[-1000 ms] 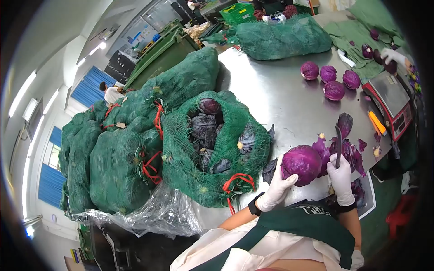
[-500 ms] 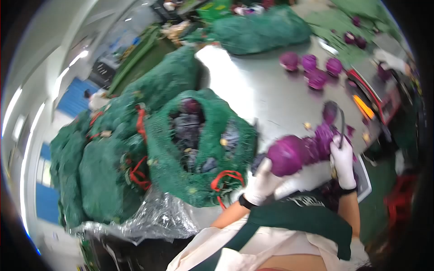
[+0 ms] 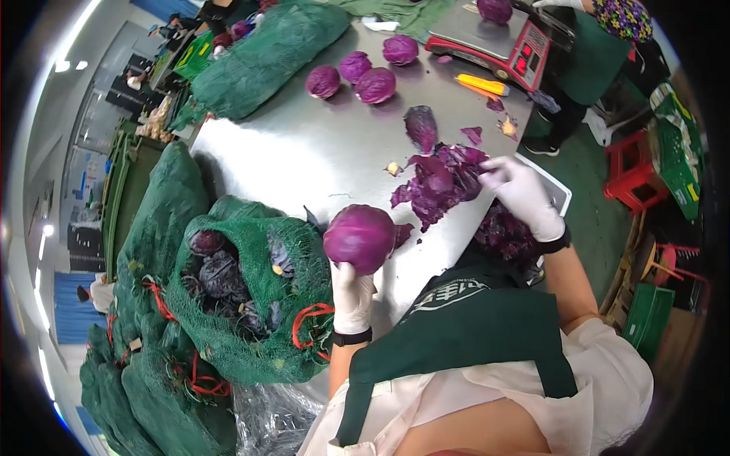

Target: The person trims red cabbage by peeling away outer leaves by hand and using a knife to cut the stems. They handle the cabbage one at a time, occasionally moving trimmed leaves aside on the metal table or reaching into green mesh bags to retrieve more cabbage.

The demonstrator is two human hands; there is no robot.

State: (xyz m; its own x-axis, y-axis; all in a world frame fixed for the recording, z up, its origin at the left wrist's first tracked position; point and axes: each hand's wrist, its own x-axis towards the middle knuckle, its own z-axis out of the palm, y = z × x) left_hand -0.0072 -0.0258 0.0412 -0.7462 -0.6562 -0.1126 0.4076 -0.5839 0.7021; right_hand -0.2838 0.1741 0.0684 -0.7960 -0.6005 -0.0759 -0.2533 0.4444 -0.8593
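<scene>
My left hand, in a white glove, holds a round purple cabbage from below, over the near edge of the steel table. A loose piece of leaf sticks out at the cabbage's right side. My right hand, also gloved, reaches to the right edge of a heap of torn purple cabbage leaves. Its fingers are bent onto the leaves there, slightly blurred. One dark leaf lies just beyond the heap, and a pale cut stem piece is left of it.
An opened green net sack of cabbages stands left, beside fuller sacks. Several whole cabbages sit farther back. A red scale and yellow-handled tool lie right. Under my right arm, a white-rimmed container adjoins dark leaves.
My view has turned to the right. My left hand has carried the cabbage left, away from the leaf heap. A thin dark curved thing at my right hand no longer shows.
</scene>
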